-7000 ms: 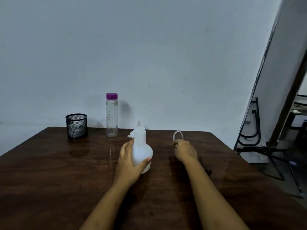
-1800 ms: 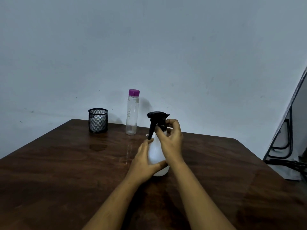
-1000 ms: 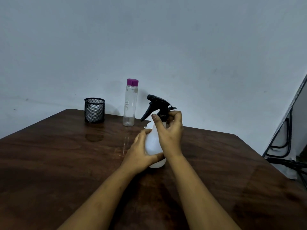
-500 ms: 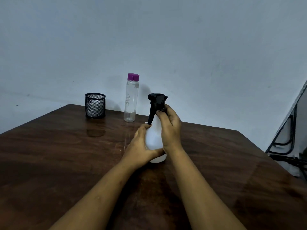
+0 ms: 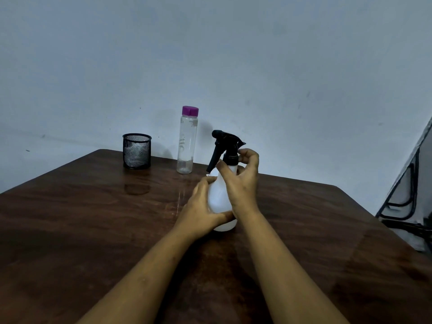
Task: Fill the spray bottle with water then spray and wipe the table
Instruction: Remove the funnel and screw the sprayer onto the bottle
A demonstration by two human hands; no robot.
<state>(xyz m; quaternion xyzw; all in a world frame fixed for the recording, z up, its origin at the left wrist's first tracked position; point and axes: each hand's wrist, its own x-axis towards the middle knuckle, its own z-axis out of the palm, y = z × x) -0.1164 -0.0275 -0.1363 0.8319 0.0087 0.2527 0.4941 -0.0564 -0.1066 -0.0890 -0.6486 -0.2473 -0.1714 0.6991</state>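
Hands on the spray bottle, head going on.

My left hand [image 5: 198, 213] is wrapped around the white belly of the spray bottle [image 5: 221, 199], pinning it upright on the table [image 5: 70, 230] so it cannot turn. My right hand [image 5: 240, 181] is curled loosely above it, thumb and fingertips [image 5: 251, 157] pinched on the collar under the black trigger head [image 5: 225, 142], which I judge is being screwed down (the trigger lever points away to my left). Just beyond my left hand stands the clear water bottle [image 5: 187, 141], purple cap on and nearly empty, so the filling looks done. Farther left of it sits a black mesh cup [image 5: 136, 151], well apart from my hands. I see no cloth for wiping anywhere.
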